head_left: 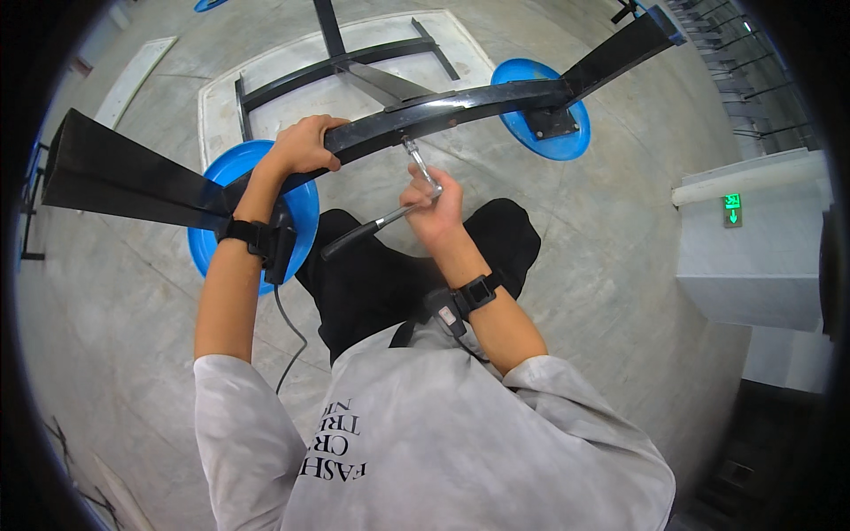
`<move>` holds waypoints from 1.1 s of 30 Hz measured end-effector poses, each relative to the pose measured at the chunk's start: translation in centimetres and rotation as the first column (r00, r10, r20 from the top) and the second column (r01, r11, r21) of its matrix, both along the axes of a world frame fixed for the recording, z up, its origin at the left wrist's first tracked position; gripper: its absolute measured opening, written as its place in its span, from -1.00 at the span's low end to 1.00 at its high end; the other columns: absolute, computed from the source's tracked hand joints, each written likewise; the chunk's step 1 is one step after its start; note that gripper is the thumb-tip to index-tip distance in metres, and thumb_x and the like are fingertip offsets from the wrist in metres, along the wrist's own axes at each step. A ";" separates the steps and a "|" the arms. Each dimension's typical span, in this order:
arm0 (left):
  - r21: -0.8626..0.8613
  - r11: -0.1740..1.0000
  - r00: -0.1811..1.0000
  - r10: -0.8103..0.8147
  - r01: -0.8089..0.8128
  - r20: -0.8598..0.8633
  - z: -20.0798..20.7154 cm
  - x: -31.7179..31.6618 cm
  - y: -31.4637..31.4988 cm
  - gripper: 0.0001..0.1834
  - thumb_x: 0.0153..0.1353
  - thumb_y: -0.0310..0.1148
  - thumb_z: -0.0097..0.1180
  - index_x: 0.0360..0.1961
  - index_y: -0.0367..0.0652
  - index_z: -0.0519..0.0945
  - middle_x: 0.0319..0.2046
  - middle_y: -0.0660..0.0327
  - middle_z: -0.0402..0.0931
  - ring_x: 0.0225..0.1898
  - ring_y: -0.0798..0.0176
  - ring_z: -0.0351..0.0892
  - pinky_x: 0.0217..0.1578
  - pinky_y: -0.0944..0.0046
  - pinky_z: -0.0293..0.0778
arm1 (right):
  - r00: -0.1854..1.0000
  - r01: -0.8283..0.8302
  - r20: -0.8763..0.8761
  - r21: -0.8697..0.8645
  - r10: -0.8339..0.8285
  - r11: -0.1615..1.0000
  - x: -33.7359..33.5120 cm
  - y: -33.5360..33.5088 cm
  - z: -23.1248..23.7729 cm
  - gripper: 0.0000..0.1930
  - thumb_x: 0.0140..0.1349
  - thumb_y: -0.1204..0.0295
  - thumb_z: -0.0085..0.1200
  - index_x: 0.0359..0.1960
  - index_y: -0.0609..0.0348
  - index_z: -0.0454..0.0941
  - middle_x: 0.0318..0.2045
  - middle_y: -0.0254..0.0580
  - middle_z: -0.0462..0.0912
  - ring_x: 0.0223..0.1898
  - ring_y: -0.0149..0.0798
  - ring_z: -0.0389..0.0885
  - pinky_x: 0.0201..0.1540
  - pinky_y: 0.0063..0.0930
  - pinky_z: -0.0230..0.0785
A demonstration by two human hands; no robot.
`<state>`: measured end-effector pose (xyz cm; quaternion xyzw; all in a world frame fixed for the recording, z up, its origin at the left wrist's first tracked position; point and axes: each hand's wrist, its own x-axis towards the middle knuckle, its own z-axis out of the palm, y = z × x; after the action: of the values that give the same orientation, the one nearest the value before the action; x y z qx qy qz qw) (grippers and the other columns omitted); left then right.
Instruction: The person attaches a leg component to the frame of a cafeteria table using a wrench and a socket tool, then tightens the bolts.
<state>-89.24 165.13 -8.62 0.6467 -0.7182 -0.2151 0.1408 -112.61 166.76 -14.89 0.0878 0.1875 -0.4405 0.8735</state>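
A black metal frame (482, 99) with a curved crossbar runs across in front of me. My left hand (305, 146) is wrapped round the crossbar, thumb on the near side and fingers over the top. Just right of it, my right hand (431, 202) grips a ratchet wrench (378, 226) near its head. The wrench's dark handle points down and left. Its silver socket extension (413, 156) reaches up to the near underside of the crossbar; whether it sits on a bolt is too small to tell.
Blue round discs (202, 252) (575, 142) lie under both ends of the crossbar. A white panel (217, 106) lies on the concrete floor (602, 292) beneath the frame's far part. On the right stands a white wall block with a green lit sign (732, 211). A cable (290, 332) hangs from my left wrist strap.
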 end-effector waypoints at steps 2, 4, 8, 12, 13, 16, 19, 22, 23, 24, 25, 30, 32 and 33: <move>0.001 1.000 1.000 -0.009 0.009 -0.004 0.2 0.0 0.0 -0.27 -0.49 -0.27 0.18 -0.05 -0.02 0.52 -0.27 0.11 0.54 -0.21 0.06 0.51 -0.18 0.22 0.41 | 1.000 0.001 -0.018 -0.005 -0.001 1.000 0.4 0.0 -0.2 -0.80 0.14 0.42 -0.15 -0.36 0.37 0.39 -0.82 -0.44 0.19 -0.80 -0.50 0.09 -0.66 -0.65 0.06; 0.000 1.000 1.000 -0.015 0.015 -0.012 0.0 0.2 -0.1 -0.28 -0.49 -0.27 0.18 -0.06 -0.02 0.52 -0.27 0.11 0.55 -0.22 0.06 0.51 -0.19 0.22 0.41 | 0.994 -0.006 0.111 0.025 0.003 1.000 0.2 -0.2 -0.6 -0.80 0.14 0.43 -0.15 -0.35 0.37 0.39 -0.81 -0.45 0.18 -0.80 -0.51 0.08 -0.66 -0.67 0.06; -0.036 0.998 0.999 -0.046 0.046 -0.009 -0.5 0.5 -0.4 -0.28 -0.49 -0.27 0.18 -0.06 -0.01 0.52 -0.28 0.12 0.55 -0.22 0.05 0.51 -0.19 0.23 0.42 | 0.946 -0.003 0.321 0.125 -0.038 0.992 0.4 -0.2 -0.9 -0.80 0.15 0.43 -0.16 -0.35 0.39 0.37 -0.81 -0.45 0.16 -0.80 -0.51 0.08 -0.68 -0.70 0.05; -0.038 0.998 0.999 -0.042 0.042 -0.003 -0.7 0.5 -0.5 -0.28 -0.49 -0.27 0.18 -0.06 0.01 0.52 -0.27 0.12 0.55 -0.21 0.05 0.52 -0.18 0.22 0.42 | 0.782 -0.048 0.590 0.380 -0.202 0.924 1.2 -0.1 0.8 -0.80 0.15 0.45 -0.15 -0.33 0.42 0.36 -0.80 -0.47 0.13 -0.79 -0.53 0.11 -0.69 -0.69 0.09; -0.033 0.998 0.999 -0.044 0.044 -0.001 -0.7 0.5 -0.6 -0.28 -0.49 -0.27 0.18 -0.06 0.01 0.52 -0.27 0.12 0.55 -0.21 0.05 0.52 -0.18 0.22 0.42 | 0.748 -0.033 0.610 0.429 -0.262 0.903 1.3 0.1 0.7 -0.79 0.16 0.45 -0.15 -0.34 0.43 0.36 -0.81 -0.48 0.11 -0.79 -0.53 0.11 -0.68 -0.69 0.12; -0.035 0.998 0.999 -0.050 0.050 -0.003 -0.8 0.5 -0.9 -0.28 -0.48 -0.27 0.18 -0.05 0.01 0.52 -0.25 0.11 0.55 -0.20 0.05 0.51 -0.16 0.21 0.41 | 0.903 -0.007 0.428 0.098 -0.036 0.995 0.9 -0.4 -0.3 -0.81 0.15 0.46 -0.12 -0.37 0.41 0.39 -0.80 -0.48 0.13 -0.79 -0.52 0.12 -0.68 -0.67 0.15; -0.031 0.999 0.999 -0.038 0.037 -0.004 -0.8 0.7 -0.8 -0.28 -0.47 -0.26 0.18 -0.05 0.02 0.52 -0.24 0.11 0.54 -0.20 0.05 0.51 -0.16 0.21 0.41 | 0.723 -0.194 -0.662 -0.471 -0.199 0.860 0.4 -0.1 0.6 -0.86 0.14 0.47 -0.12 -0.43 0.33 0.42 -0.80 -0.44 0.25 -0.79 -0.48 0.20 -0.69 -0.60 0.15; -0.028 0.999 0.999 -0.034 0.034 -0.003 -0.7 0.7 -0.9 -0.28 -0.47 -0.26 0.18 -0.05 0.02 0.52 -0.24 0.11 0.55 -0.20 0.05 0.51 -0.16 0.21 0.41 | 0.187 -0.551 -0.818 -0.545 -0.544 0.632 -0.8 -0.3 0.4 -0.85 0.08 0.44 -0.05 -0.42 0.30 0.45 -0.78 -0.27 0.38 -0.74 -0.37 0.34 -0.64 -0.42 0.22; -0.025 0.999 0.999 -0.042 0.041 -0.007 -0.6 0.6 -0.8 -0.28 -0.47 -0.26 0.18 -0.05 0.02 0.52 -0.25 0.11 0.55 -0.20 0.05 0.51 -0.16 0.21 0.41 | 0.094 -0.610 -0.772 -0.544 -0.629 0.576 -1.2 -0.3 0.5 -0.84 0.07 0.43 -0.03 -0.40 0.30 0.45 -0.77 -0.24 0.38 -0.73 -0.35 0.36 -0.62 -0.38 0.23; -0.024 0.999 0.999 -0.045 0.045 -0.013 -0.5 0.6 -0.6 -0.28 -0.47 -0.26 0.18 -0.05 0.03 0.52 -0.25 0.12 0.55 -0.20 0.05 0.51 -0.16 0.21 0.41 | 0.009 -0.672 -0.706 -0.529 -0.708 0.519 -1.7 -0.3 0.5 -0.82 0.05 0.42 0.00 -0.38 0.31 0.46 -0.77 -0.20 0.39 -0.71 -0.32 0.38 -0.60 -0.35 0.25; -0.029 0.999 0.999 -0.042 0.042 -0.015 -0.5 0.6 -0.6 -0.28 -0.47 -0.26 0.18 -0.05 0.03 0.52 -0.25 0.12 0.55 -0.20 0.05 0.51 -0.16 0.21 0.41 | -0.068 -0.731 -0.623 -0.501 -0.779 0.464 -2.1 -0.3 0.5 -0.79 0.03 0.40 0.02 -0.36 0.31 0.46 -0.76 -0.17 0.40 -0.70 -0.30 0.40 -0.57 -0.32 0.27; -0.019 0.999 0.999 -0.035 0.035 0.013 -0.8 0.7 -0.5 -0.26 -0.48 -0.25 0.18 -0.04 0.04 0.51 -0.25 0.13 0.55 -0.20 0.06 0.51 -0.16 0.22 0.41 | 0.078 -0.557 -0.747 -0.582 -0.660 0.593 -4.2 1.8 0.3 -0.80 0.08 0.42 -0.03 -0.36 0.34 0.46 -0.74 -0.21 0.40 -0.69 -0.30 0.38 -0.54 -0.34 0.27; -0.018 1.000 1.000 -0.022 0.022 0.016 -0.7 0.7 -0.5 -0.26 -0.48 -0.25 0.18 -0.04 0.04 0.51 -0.25 0.13 0.55 -0.20 0.07 0.51 -0.16 0.21 0.41 | 0.729 -0.136 -0.648 -0.450 -0.218 0.882 -4.5 2.1 1.2 -0.80 0.15 0.42 -0.13 -0.36 0.36 0.43 -0.76 -0.34 0.32 -0.74 -0.39 0.25 -0.57 -0.43 0.21; -0.025 1.000 1.000 -0.013 0.014 0.020 -0.7 0.7 -0.7 -0.26 -0.48 -0.25 0.18 -0.03 0.04 0.51 -0.24 0.14 0.55 -0.19 0.07 0.51 -0.16 0.21 0.41 | 0.729 -0.132 -0.649 -0.448 -0.220 0.884 -4.3 2.2 1.2 -0.80 0.15 0.42 -0.13 -0.36 0.36 0.43 -0.76 -0.34 0.32 -0.74 -0.39 0.25 -0.57 -0.43 0.21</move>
<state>-88.58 164.46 -9.28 0.6421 -0.7265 -0.2007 0.1401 -116.95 168.94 -13.70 -0.2878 0.3817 -0.4942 0.7261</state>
